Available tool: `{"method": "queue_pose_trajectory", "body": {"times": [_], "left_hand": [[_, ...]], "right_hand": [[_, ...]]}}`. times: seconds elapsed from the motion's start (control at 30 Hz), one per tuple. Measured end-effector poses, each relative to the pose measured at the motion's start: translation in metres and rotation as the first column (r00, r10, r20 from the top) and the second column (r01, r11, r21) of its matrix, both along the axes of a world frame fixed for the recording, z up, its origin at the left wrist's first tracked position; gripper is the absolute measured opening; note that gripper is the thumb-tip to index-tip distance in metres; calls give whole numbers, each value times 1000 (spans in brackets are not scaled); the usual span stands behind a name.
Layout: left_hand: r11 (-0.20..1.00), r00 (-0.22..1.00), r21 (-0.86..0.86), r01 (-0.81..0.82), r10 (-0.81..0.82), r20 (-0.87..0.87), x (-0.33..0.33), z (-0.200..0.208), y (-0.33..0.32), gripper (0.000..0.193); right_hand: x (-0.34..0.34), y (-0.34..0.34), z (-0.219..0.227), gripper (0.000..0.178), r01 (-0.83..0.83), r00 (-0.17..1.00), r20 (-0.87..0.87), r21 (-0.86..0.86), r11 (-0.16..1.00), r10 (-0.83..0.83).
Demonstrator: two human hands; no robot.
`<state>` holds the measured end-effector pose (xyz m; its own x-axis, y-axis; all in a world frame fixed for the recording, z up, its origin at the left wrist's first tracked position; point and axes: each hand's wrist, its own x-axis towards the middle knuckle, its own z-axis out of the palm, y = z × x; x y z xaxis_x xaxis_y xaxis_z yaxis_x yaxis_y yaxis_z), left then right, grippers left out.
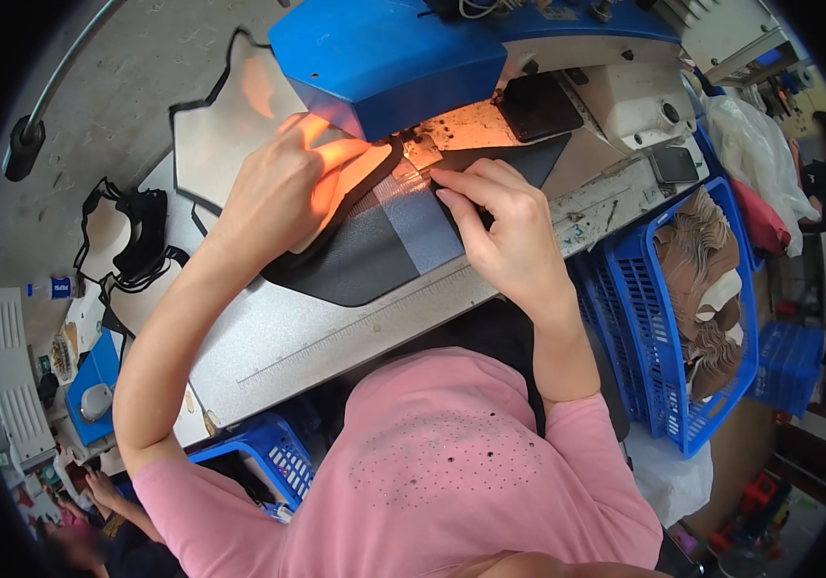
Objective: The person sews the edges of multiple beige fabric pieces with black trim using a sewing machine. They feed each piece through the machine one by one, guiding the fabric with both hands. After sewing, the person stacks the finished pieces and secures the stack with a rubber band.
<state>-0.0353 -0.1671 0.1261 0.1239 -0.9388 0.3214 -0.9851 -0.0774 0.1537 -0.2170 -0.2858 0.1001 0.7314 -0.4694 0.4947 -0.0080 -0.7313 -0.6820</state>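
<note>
A black leather-like panel (pixel 336 270) with a blue-grey band (pixel 425 231) across it lies under the blue head of a sewing machine (pixel 394 58). Orange light falls on the needle area, where the needle itself is hard to make out. My left hand (pixel 283 188) is closed on a turned-up, dark-edged part of the panel, its pale underside showing. On the other side of the band, my right hand (pixel 505 217) has thumb and forefinger pinched together at the panel's edge, close to the needle area.
Behind my left hand lies a pale piece with black edging (pixel 211 144). More black-edged pieces (pixel 124 231) lie farther left, near a lamp arm (pixel 42 106). At the right stands a blue crate (pixel 644 337) holding brown cut pieces (pixel 697 260). A phone-like device (pixel 673 164) rests by the machine.
</note>
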Motion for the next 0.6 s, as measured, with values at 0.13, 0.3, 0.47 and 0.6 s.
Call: {"method": "queue_pose_trajectory", "body": {"times": [0.13, 0.3, 0.47, 0.6], "left_hand": [[998, 993, -20, -65, 67, 97, -14, -2, 5, 26], [989, 989, 25, -146, 146, 23, -47, 0, 11, 24], [993, 993, 55, -105, 108, -56, -61, 4, 16, 25], [994, 994, 61, -92, 95, -56, -64, 1, 15, 29]], "right_hand": [[1, 0, -1, 16, -7, 1000, 10, 5, 1000, 7], [-1, 1, 4, 15, -78, 997, -1, 29, 997, 78], [-2, 2, -2, 14, -106, 994, 33, -23, 994, 107], [1, 1, -3, 16, -58, 998, 36, -13, 998, 58]]}}
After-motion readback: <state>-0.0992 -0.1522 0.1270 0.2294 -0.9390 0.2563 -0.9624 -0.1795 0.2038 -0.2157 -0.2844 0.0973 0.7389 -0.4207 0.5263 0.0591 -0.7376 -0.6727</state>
